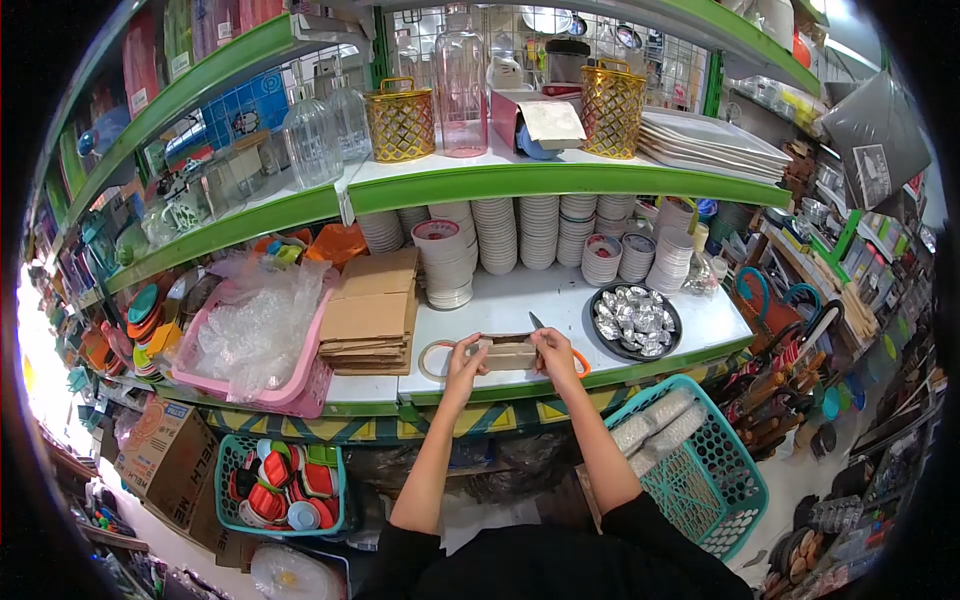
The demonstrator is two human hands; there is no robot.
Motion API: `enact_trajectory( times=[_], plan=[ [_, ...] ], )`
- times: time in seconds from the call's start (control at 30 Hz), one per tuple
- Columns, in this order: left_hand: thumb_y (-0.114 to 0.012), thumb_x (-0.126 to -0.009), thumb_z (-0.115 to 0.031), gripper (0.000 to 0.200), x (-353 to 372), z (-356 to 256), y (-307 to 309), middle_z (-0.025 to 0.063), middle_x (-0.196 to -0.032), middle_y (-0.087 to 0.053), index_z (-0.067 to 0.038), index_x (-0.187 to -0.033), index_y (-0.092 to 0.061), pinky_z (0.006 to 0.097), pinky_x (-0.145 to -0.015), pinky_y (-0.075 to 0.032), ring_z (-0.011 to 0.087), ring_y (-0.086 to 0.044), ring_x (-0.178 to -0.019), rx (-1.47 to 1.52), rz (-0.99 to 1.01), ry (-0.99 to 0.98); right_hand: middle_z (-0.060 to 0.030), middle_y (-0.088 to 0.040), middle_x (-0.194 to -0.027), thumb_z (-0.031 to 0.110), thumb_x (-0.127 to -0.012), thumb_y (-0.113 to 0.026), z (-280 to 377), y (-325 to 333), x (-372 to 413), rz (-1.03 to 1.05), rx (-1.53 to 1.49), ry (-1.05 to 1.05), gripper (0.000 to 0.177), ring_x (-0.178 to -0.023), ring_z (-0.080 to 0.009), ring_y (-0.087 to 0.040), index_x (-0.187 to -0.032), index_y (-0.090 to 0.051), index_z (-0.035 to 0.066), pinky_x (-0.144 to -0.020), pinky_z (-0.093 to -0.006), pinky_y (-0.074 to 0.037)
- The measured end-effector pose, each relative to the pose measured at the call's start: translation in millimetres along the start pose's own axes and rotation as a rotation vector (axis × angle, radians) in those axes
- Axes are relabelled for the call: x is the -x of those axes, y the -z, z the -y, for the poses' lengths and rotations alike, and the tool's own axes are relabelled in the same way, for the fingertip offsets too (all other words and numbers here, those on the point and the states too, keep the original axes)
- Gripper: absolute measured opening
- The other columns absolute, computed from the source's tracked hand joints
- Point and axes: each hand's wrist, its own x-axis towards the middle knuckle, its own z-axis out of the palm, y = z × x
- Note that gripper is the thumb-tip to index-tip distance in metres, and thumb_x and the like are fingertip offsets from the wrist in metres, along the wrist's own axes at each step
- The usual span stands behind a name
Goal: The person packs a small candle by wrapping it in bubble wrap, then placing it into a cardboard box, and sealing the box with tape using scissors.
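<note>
Between my two hands is a small brown cardboard box [508, 356], held just above the white shelf near its front edge. My left hand [464, 366] is closed on the box's left end, and my right hand [555, 356] grips the right end. A roll of tape [434, 361] lies on the shelf beside my left hand. Scissors with an orange handle [582, 364] lie behind my right hand, which hides their middle; the dark blade tip shows beyond my fingers. Left of the tape sits a stack of flat cardboard pieces [370, 312].
A black round tray [634, 321] with foil-wrapped pieces stands to the right. Stacks of white bowls [496, 236] line the back under a green-edged shelf [560, 180]. A pink basket [310, 375] holds bubble wrap. Below stand two teal baskets [735, 500] [283, 532].
</note>
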Motion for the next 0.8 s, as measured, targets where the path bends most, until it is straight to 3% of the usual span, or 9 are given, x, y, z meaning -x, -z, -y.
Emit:
enact_trajectory(
  times=[0.03, 0.17, 0.3, 0.47, 0.53, 0.63, 0.8],
  plan=[
    [-0.061, -0.088, -0.026, 0.043, 0, 0, -2, 0.0070, -0.099, -0.054, -0.004, -0.123, -0.047, 0.0227, -0.061, -0.048, 0.0086, -0.051, -0.064, -0.022, -0.016, -0.011, 0.0000, -0.049, -0.059, 0.019, -0.089, -0.058, -1, 1, -1, 0.002, -0.042, -0.018, 0.015, -0.039, -0.0086, -0.043, -0.091, -0.057, 0.004, -0.035, -0.0237, -0.037],
    [-0.061, -0.088, -0.027, 0.045, -3, 6, -6, 0.0089, -0.105, -0.055, -0.003, -0.123, -0.046, 0.0222, -0.058, -0.048, 0.0080, -0.051, -0.063, -0.106, -0.062, -0.088, -0.0015, -0.050, -0.061, 0.023, -0.090, -0.057, 4, 1, 1, 0.021, -0.078, -0.060, 0.019, -0.041, -0.0093, -0.045, -0.091, -0.057, 0.004, -0.037, -0.0235, -0.041],
    [-0.061, -0.089, -0.023, 0.043, -4, 9, -6, 0.0100, -0.111, -0.053, -0.003, -0.123, -0.045, 0.0217, -0.056, -0.049, 0.0072, -0.049, -0.061, -0.147, -0.071, -0.115, -0.0001, -0.050, -0.060, 0.015, -0.085, -0.063, 6, -1, 4, 0.048, 0.009, -0.016, 0.016, -0.044, -0.0080, -0.047, -0.094, -0.056, 0.003, -0.041, -0.0222, -0.044],
    [-0.061, -0.088, -0.020, 0.044, -1, 0, -8, 0.0112, -0.118, -0.049, -0.006, -0.126, -0.044, 0.0215, -0.056, -0.051, 0.0066, -0.047, -0.060, -0.148, -0.057, -0.144, 0.0021, -0.043, -0.060, 0.013, -0.080, -0.070, -6, 2, 0, 0.083, 0.067, 0.049, 0.028, -0.045, -0.0066, -0.048, -0.099, -0.053, 0.001, -0.041, -0.0226, -0.047],
    [-0.058, -0.090, -0.017, 0.041, 2, -3, -8, 0.0133, -0.122, -0.046, -0.006, -0.127, -0.043, 0.0208, -0.060, -0.052, 0.0095, -0.056, -0.075, -0.202, -0.041, -0.131, 0.0037, -0.040, -0.061, 0.014, -0.081, -0.070, -3, -1, 5, 0.040, 0.037, 0.086, 0.035, -0.050, -0.0053, -0.046, -0.108, -0.052, 0.003, -0.044, -0.0214, -0.048],
    [-0.057, -0.091, -0.016, 0.039, 0, -2, -6, 0.0103, -0.121, -0.047, -0.006, -0.126, -0.045, 0.0206, -0.061, -0.052, 0.0086, -0.056, -0.076, -0.249, -0.001, -0.153, 0.0050, -0.038, -0.064, 0.016, -0.081, -0.069, -1, -2, 8, 0.056, 0.066, 0.111, 0.040, -0.053, -0.0045, -0.044, -0.117, -0.055, 0.006, -0.047, -0.0203, -0.049],
    [-0.056, -0.091, -0.016, 0.032, -1, 4, -4, 0.0068, -0.118, -0.048, -0.005, -0.121, -0.050, 0.0206, -0.061, -0.052, 0.0072, -0.054, -0.072, -0.242, -0.009, -0.162, 0.0054, -0.039, -0.064, 0.016, -0.084, -0.067, -3, 0, 6, 0.114, 0.101, 0.068, 0.033, -0.054, -0.0040, -0.043, -0.115, -0.062, 0.008, -0.047, -0.0191, -0.048]
  ],
)
